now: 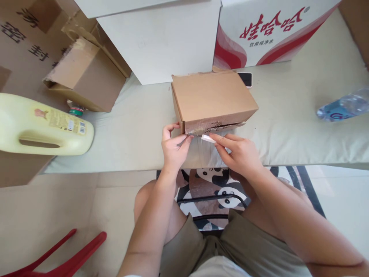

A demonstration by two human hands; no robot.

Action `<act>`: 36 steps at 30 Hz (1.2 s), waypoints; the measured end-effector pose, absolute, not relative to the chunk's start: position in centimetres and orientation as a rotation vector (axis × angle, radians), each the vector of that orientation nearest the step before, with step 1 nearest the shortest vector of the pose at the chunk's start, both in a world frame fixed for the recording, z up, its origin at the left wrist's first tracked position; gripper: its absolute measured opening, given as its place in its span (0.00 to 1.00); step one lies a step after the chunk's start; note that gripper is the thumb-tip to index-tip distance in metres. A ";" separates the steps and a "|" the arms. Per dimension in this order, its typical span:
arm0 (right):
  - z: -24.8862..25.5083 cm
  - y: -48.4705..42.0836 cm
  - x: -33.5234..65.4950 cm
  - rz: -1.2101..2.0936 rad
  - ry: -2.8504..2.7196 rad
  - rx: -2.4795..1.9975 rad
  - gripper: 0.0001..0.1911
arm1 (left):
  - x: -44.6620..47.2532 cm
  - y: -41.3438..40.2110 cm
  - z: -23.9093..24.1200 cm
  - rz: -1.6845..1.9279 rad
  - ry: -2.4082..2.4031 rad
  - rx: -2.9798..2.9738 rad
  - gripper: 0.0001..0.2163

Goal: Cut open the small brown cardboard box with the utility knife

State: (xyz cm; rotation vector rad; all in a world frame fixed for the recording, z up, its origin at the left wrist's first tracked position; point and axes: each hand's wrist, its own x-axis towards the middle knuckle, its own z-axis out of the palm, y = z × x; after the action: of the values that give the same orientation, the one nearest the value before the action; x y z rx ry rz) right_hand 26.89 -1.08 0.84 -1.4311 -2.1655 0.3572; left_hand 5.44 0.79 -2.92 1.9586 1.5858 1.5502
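Observation:
A brown cardboard box (215,96) sits before me on the cloth-covered surface, its near side torn and frayed along a dark gap. My left hand (175,148) grips the near left corner, with one finger against the left side and the others pinching at the lower edge. Between the fingers of my right hand (238,152) is a small white-handled knife (208,139). Its thin metal blade points left and meets the box's near edge close to my left fingertips. How far the tip reaches in is hidden.
Behind the box stand a plain white carton (167,42) and a red-and-white carton (259,34). A phone (246,79) lies partly behind the box. Left are a yellow jug (43,123) and an opened brown carton (89,73); right, a water bottle (346,105). A red chair part (72,254) stands lower left.

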 end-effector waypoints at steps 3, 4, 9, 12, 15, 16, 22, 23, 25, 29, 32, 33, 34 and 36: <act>0.9 -1.1 26.9 0.365 -2.148 -1.427 0.19 | 5.4 0.8 -2.9 1.551 1.566 1.954 0.07; 0.9 -1.1 26.9 0.365 -2.145 -1.425 0.19 | 5.4 0.8 -2.9 1.554 1.563 1.952 0.07; 0.8 -1.2 26.9 0.378 -2.156 -1.407 0.20 | 5.1 0.9 -3.0 1.575 1.552 1.968 0.05; 0.8 -1.2 27.0 0.373 -2.172 -1.405 0.20 | 5.0 0.8 -3.0 1.580 1.553 1.980 0.05; 0.7 -1.2 27.0 0.378 -2.178 -1.407 0.21 | 5.0 0.7 -2.8 1.578 1.559 1.980 0.05; 0.7 -1.2 27.0 0.382 -2.178 -1.407 0.21 | 5.0 0.7 -2.8 1.575 1.563 1.979 0.05; 0.7 -1.2 26.9 0.403 -2.164 -1.416 0.20 | 4.9 0.9 -2.9 1.576 1.553 1.967 0.06; 0.7 -1.1 26.9 0.402 -2.159 -1.419 0.20 | 4.8 1.0 -3.0 1.591 1.534 1.954 0.05; 0.7 -0.9 27.1 0.402 -2.140 -1.442 0.20 | 4.4 1.1 -3.0 1.625 1.531 1.881 0.07; 0.5 -0.2 27.9 0.536 -2.073 -1.468 0.19 | 3.4 1.0 -2.9 1.649 1.632 1.721 0.11; 0.2 0.0 28.2 0.720 -2.053 -1.392 0.20 | 3.0 0.7 -2.7 1.639 1.659 1.681 0.13; 0.2 0.1 28.2 0.758 -2.049 -1.374 0.20 | 3.0 0.7 -2.7 1.641 1.657 1.660 0.14; 0.1 0.0 28.1 0.779 -2.044 -1.368 0.20 | 3.1 0.6 -2.6 1.645 1.658 1.638 0.15; 0.0 0.0 27.9 0.798 -2.039 -1.371 0.20 | 3.2 0.5 -2.5 1.647 1.683 1.613 0.16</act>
State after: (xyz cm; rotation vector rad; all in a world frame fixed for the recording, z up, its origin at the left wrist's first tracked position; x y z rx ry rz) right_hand 27.93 0.00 -0.02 -1.3712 -2.0388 0.7979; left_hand 3.20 0.50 -2.52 1.6129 1.6825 1.6469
